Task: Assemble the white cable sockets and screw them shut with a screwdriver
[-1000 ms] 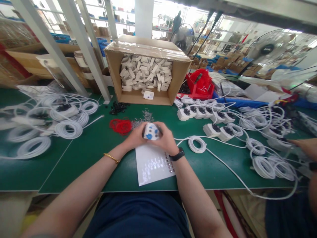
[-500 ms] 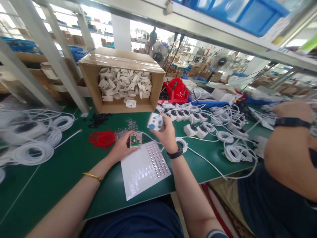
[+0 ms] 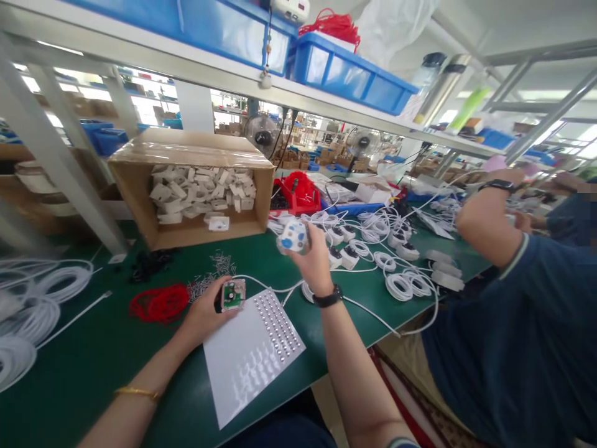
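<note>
My left hand [image 3: 208, 311] is closed around a small open housing with a green circuit board [image 3: 232, 294] inside, just over the upper left edge of a white sheet [image 3: 224, 354]. Rows of small shiny domed pieces [image 3: 275, 320] lie on that sheet. Raised to the right, my right hand [image 3: 313, 258] grips a white block with blue and grey spots [image 3: 293, 236]. The two held things are apart. A white cable [image 3: 265, 286] runs behind the sheet, close to the circuit board housing; its join is unclear.
Behind stands a cardboard box [image 3: 196, 146] of white plastic parts. Loose screws [image 3: 212, 274], red bands [image 3: 158, 303] and black pieces [image 3: 149, 264] lie left. Coiled white cables [image 3: 405, 283] fill the right side. A co-worker's arm [image 3: 489, 218] reaches in there. A shelf [image 3: 224, 87] crosses overhead.
The view has swung right and up, showing more shelf and co-worker. My hands have moved farther apart, the right one shifting rightward from the sheet. Both keep hold of their things.
</note>
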Tool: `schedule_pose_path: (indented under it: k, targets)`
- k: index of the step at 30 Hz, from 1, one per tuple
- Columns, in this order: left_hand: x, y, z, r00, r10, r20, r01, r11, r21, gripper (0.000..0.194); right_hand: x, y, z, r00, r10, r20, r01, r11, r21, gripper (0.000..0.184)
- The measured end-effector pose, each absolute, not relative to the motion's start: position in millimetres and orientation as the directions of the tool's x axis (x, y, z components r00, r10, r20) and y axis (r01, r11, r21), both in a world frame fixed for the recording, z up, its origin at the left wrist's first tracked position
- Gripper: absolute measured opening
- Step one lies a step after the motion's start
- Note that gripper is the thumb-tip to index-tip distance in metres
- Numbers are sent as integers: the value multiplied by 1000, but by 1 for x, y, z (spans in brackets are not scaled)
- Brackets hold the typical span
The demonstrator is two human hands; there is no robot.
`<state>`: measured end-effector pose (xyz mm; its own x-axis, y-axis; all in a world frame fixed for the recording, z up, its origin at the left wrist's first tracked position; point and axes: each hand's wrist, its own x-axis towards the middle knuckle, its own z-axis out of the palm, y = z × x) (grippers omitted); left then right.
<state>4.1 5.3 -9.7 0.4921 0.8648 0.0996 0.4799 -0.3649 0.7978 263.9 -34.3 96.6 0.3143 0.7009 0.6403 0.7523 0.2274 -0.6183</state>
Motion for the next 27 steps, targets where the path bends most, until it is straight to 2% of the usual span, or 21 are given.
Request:
schedule_pose_path:
  k: [7,16,24,27]
  targets:
    - [3,6,-12,504,851,146,490,-421,763,65,266,-40,101,310,671,673,784,220,-580,66]
    - [-1,9,-15,492,796,354,578,-602,550,59,266,-45,102,315,660,682,787,220,-577,67]
    - [1,8,-16,496,776,391,562,-629,537,56,263,-47,107,303,661,687,808,204,-552,65]
    - [0,9,-18,499,784,370,560,-617,553,62,261,-48,108,301,662,686,807,207,-553,67]
